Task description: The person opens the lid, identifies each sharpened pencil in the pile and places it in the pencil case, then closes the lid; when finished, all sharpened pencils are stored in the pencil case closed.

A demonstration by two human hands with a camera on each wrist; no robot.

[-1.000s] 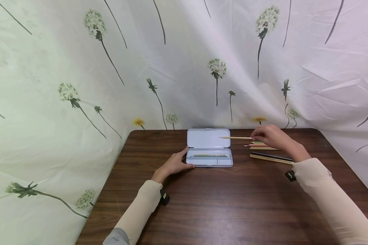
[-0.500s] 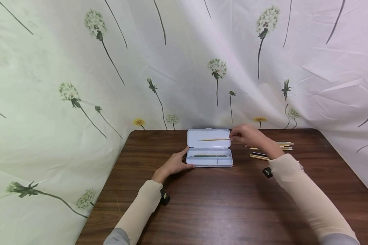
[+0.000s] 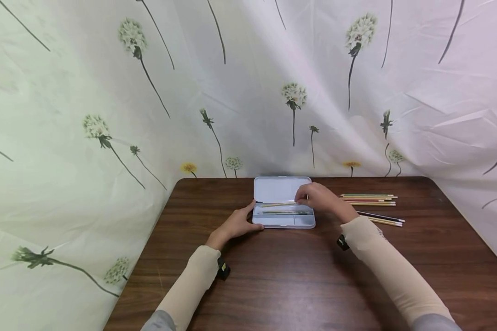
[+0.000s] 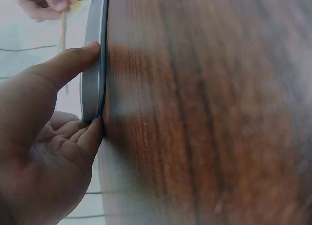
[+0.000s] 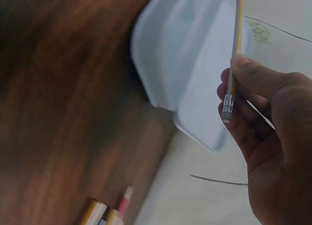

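An opened white pencil case (image 3: pixel 273 225) lies at the table's far side, its lid (image 3: pixel 269 186) leaning back. My left hand (image 3: pixel 237 223) holds the case's left end, thumb on the front edge and fingers round the corner; the left wrist view shows this thumb (image 4: pixel 73 64) pressed to the side wall. Over the case, my right hand (image 3: pixel 314 195) pinches a yellow pencil (image 3: pixel 275 204) near its eraser end, the tip pointing left. In the right wrist view the pencil's metal band and eraser (image 5: pixel 227 108) stick out below the thumb. Pencils (image 3: pixel 287 213) lie in the back compartment.
Right of the case lie several coloured pencils (image 3: pixel 368 197) in a row. In front of them is a second group with a black pencil (image 3: pixel 381 216) and yellow pencils (image 3: pixel 385 221). A white flower-printed cloth (image 3: pixel 240 115) hangs behind the brown table (image 3: pixel 281 276).
My right hand has carried the yellow pencil leftward from beside the pencils, past the lid and down over the back compartment. My left hand has stayed at the case.
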